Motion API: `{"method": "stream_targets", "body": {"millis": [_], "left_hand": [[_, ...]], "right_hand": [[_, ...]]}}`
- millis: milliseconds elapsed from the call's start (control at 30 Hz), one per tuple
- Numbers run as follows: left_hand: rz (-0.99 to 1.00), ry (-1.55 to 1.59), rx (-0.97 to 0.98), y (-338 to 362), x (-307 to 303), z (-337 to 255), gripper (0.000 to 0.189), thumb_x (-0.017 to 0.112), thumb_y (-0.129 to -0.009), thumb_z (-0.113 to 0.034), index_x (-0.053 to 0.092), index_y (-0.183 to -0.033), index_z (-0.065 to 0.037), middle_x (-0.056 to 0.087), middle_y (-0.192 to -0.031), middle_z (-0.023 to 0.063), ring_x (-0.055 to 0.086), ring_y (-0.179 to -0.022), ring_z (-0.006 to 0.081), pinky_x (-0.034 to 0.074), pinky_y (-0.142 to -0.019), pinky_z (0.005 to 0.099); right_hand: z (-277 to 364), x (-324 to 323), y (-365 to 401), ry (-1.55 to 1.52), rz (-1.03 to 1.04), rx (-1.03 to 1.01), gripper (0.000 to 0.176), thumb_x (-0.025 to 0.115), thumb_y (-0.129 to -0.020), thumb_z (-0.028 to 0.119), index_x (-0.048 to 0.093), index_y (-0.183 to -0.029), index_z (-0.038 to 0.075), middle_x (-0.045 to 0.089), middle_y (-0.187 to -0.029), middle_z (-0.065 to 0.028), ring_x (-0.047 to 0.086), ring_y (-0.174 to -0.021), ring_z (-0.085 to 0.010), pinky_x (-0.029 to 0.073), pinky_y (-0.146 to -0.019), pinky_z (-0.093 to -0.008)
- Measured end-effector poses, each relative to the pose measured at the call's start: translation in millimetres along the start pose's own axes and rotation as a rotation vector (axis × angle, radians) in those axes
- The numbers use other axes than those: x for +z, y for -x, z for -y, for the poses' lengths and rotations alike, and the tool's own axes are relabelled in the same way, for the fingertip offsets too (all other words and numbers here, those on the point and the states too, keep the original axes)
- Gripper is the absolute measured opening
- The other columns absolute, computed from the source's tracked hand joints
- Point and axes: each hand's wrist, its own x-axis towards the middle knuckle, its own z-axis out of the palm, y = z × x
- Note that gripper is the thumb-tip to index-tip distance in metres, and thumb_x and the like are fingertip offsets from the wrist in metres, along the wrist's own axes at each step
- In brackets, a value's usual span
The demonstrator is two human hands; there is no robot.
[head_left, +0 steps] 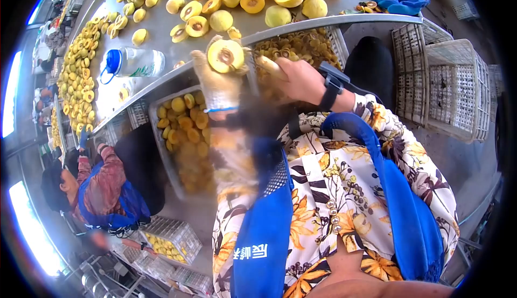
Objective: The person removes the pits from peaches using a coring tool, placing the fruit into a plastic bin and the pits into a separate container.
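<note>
My left hand (pixel 219 85), in a pale work glove, is closed around a halved yellow peach (pixel 225 56). The cut face is turned up, with the brown pit area at its centre. Just to the right, my bare right hand (pixel 301 81) grips a tool with a pale handle (pixel 272 67); its working end cannot be made out. The tool points toward the peach, with a small gap between them. Beyond both hands, several halved and whole peaches (pixel 221 21) lie on the metal table (pixel 161 31).
A crate of peach halves (pixel 186 136) stands below my left arm, and a bin of brown scraps (pixel 318 47) under the table edge. A blue-capped bottle (pixel 141 62) and blue cloth (pixel 396 0) rest on the table. White crates (pixel 458 88) stand right; a co-worker (pixel 107 187) sits left.
</note>
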Motion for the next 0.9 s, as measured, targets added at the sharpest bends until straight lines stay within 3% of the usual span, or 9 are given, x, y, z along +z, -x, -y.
{"method": "stream_targets", "body": {"millis": [33,67,167,200,433,533,700,867,900], "left_hand": [[-0.073,-0.049,0.024,2.5,-0.4,10.4,0.068,0.038,-0.084,-0.065,0.048,-0.117,-0.007,0.06,-0.101,0.0166,0.06,-0.083,0.0297,0.046,-0.057,0.0348],[-0.011,-0.066,0.016,4.7,-3.6,17.4,0.062,0.036,-0.087,-0.061,0.048,-0.115,-0.007,0.06,-0.098,0.0171,0.059,-0.081,0.0285,0.048,-0.062,0.036],[-0.101,-0.077,0.052,8.9,2.4,36.4,0.058,0.037,-0.089,-0.058,0.048,-0.114,-0.006,0.06,-0.095,0.017,0.059,-0.081,0.0284,0.049,-0.066,0.0374],[-0.037,-0.027,0.034,9.5,2.6,38.7,0.056,0.038,-0.09,-0.056,0.048,-0.113,-0.006,0.06,-0.093,0.0165,0.059,-0.078,0.0288,0.05,-0.068,0.0388],[-0.038,-0.164,0.094,8.0,5.3,53.9,0.051,0.039,-0.091,-0.051,0.047,-0.111,-0.005,0.06,-0.087,0.0161,0.06,-0.068,0.0286,0.051,-0.063,0.038],[0.003,-0.171,0.038,6.9,1.0,49.5,0.049,0.04,-0.091,-0.05,0.048,-0.109,-0.005,0.06,-0.085,0.0173,0.06,-0.066,0.0284,0.051,-0.059,0.0372],[0.015,-0.059,-0.264,9.2,6.9,26.2,0.047,0.04,-0.092,-0.047,0.049,-0.107,-0.004,0.06,-0.082,0.0177,0.059,-0.067,0.0272,0.051,-0.059,0.0358],[-0.087,-0.165,0.202,9.7,22.7,58.0,0.045,0.039,-0.094,-0.044,0.048,-0.109,-0.003,0.059,-0.085,0.0164,0.059,-0.068,0.0264,0.051,-0.063,0.0357],[-0.083,-0.177,0.213,8.7,21.2,60.6,0.045,0.039,-0.093,-0.044,0.047,-0.109,-0.003,0.059,-0.085,0.0162,0.059,-0.069,0.0262,0.051,-0.063,0.0356]], "right_hand": [[0.4,1.0,-2.2,0.032,-0.022,-0.082,0.022,0.057,-0.081,0.023,0.052,-0.079,0.002,0.056,-0.059,-0.0191,0.058,-0.06,-0.0376,0.045,-0.056,-0.0478],[0.7,5.2,-4.7,-0.025,0.013,0.087,0.022,0.056,-0.081,0.021,0.05,-0.08,0.001,0.057,-0.062,-0.0207,0.057,-0.061,-0.039,0.044,-0.056,-0.0481],[4.9,5.4,-1.4,-0.056,-0.017,0.09,0.021,0.056,-0.081,0.019,0.049,-0.082,0.0,0.057,-0.063,-0.0215,0.057,-0.061,-0.0401,0.044,-0.057,-0.0473],[6.4,4.5,-0.3,-0.068,0.011,0.119,0.02,0.056,-0.08,0.017,0.049,-0.083,-0.001,0.057,-0.063,-0.022,0.057,-0.062,-0.0402,0.044,-0.057,-0.0474],[7.2,15.0,13.5,-0.044,-0.049,0.12,0.02,0.057,-0.076,0.011,0.043,-0.084,-0.001,0.056,-0.06,-0.0205,0.056,-0.059,-0.04,0.045,-0.053,-0.0464],[11.5,9.5,13.8,-0.065,0.018,0.132,0.016,0.055,-0.075,0.007,0.043,-0.082,-0.002,0.055,-0.059,-0.0205,0.057,-0.058,-0.0394,0.045,-0.052,-0.0464],[7.9,12.6,14.9,-0.044,0.012,0.103,0.015,0.054,-0.075,0.006,0.043,-0.081,-0.002,0.056,-0.06,-0.0215,0.057,-0.058,-0.0392,0.044,-0.053,-0.0468],[8.8,7.8,11.8,-0.059,-0.065,0.141,0.015,0.054,-0.074,0.005,0.043,-0.082,-0.003,0.056,-0.062,-0.0231,0.057,-0.061,-0.0398,0.044,-0.055,-0.0473],[7.5,7.7,12.1,-0.064,-0.063,0.142,0.015,0.054,-0.074,0.004,0.043,-0.082,-0.003,0.056,-0.063,-0.0233,0.057,-0.062,-0.04,0.044,-0.056,-0.0475]]}}
